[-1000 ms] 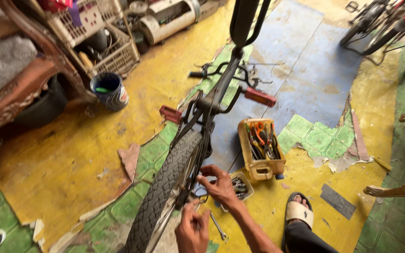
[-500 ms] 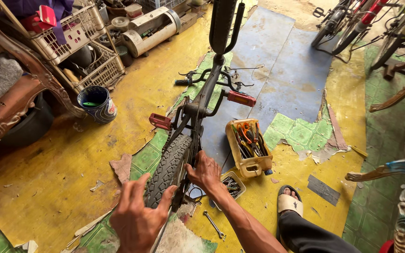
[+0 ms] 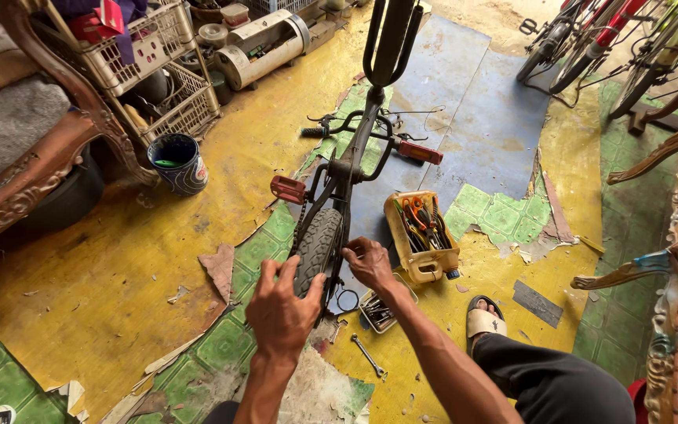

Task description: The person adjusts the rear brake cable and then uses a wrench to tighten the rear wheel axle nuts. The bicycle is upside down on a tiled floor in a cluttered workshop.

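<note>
Left hand (image 3: 282,305) spread on tyre (image 3: 317,250); right hand (image 3: 370,263) seemingly pinching axle; tool tub (image 3: 422,235) beside.

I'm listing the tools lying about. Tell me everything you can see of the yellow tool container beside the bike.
The yellow tool container looks like a plastic jug cut open along one side, lying flat on the floor right of the rear wheel. It holds pliers with orange and red handles and other dark tools. Its plastic is scuffed and dirty. Neither hand touches it; the right hand is nearest.
</note>
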{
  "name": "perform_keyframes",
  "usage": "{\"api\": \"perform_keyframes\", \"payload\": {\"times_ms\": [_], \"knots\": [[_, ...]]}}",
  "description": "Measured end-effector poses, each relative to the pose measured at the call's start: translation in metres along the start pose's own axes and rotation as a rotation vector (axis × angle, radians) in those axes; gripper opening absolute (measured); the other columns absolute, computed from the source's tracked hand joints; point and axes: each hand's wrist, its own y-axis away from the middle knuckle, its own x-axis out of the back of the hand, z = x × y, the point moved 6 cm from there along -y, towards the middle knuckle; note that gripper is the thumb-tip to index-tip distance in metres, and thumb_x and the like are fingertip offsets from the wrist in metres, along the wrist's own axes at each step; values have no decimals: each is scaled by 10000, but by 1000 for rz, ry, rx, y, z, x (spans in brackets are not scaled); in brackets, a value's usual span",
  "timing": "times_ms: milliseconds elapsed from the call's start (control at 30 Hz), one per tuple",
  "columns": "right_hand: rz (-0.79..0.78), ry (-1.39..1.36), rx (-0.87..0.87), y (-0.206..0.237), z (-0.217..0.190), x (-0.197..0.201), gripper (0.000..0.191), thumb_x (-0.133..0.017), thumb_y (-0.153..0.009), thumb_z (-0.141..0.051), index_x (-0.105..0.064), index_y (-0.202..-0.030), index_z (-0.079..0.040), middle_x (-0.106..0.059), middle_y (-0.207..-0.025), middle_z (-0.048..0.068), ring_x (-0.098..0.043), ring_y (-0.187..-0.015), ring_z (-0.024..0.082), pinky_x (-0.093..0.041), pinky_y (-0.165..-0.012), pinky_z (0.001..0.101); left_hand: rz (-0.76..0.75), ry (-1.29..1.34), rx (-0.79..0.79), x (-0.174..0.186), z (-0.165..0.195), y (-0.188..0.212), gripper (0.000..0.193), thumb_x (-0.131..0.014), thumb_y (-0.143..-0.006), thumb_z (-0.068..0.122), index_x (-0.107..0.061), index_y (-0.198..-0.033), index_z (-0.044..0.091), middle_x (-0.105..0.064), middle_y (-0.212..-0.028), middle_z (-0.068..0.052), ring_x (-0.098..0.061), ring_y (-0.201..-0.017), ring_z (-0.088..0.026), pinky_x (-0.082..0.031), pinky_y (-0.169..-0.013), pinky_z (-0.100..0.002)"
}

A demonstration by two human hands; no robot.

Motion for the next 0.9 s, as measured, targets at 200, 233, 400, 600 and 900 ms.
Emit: {"api": "perform_keyframes", "payload": {"times_ms": [200, 233, 400, 600, 900], "knots": [[73, -26, -80, 11, -26, 4, 300, -702, -904, -288, -781, -996, -14, -782, -860, 172, -778, -750, 238, -612, -734, 376, 32, 27, -31, 7, -5, 4, 491, -882, -723, 355, -722, -1083, 62, -633, -991, -112, -700, -791, -300, -572, -618, -405], [101, -31, -111, 13, -30, 5, 299, -708, -889, -280, -784, -965, -1, -779, -817, 176, -781, -713, 235, -615, -712, 376, 10, 33, -18, 6, -8, 6, 489, -882, -731, 357, -721, -1085, 62, -629, -982, -109, -700, -782, -293, -574, -616, -403], [42, 57, -137, 19, -50, 5, 308, -711, -909, -296, -784, -951, 0, -761, -735, 170, -743, -628, 235, -596, -669, 373, 39, 99, -33, 15, -18, 22, 492, -880, -736, 339, -708, -1099, 55, -614, -994, -105, -701, -798, -279, -592, -622, -385], [-52, -128, -269, 28, -58, 0, 320, -707, -926, -319, -757, -971, -6, -764, -739, 102, -720, -575, 168, -609, -521, 333, 68, 148, -14, 24, -28, 36, 488, -887, -730, 338, -705, -1094, 67, -612, -991, -92, -703, -810, -281, -586, -637, -388], [-74, 8, -334, 36, -80, -8, 307, -705, -943, -332, -773, -1008, -40, -787, -797, 101, -716, -603, 164, -599, -532, 326, 93, 201, -20, 30, -40, 43, 474, -881, -740, 333, -691, -1098, 87, -597, -973, -81, -691, -841, -289, -581, -652, -412]]}}
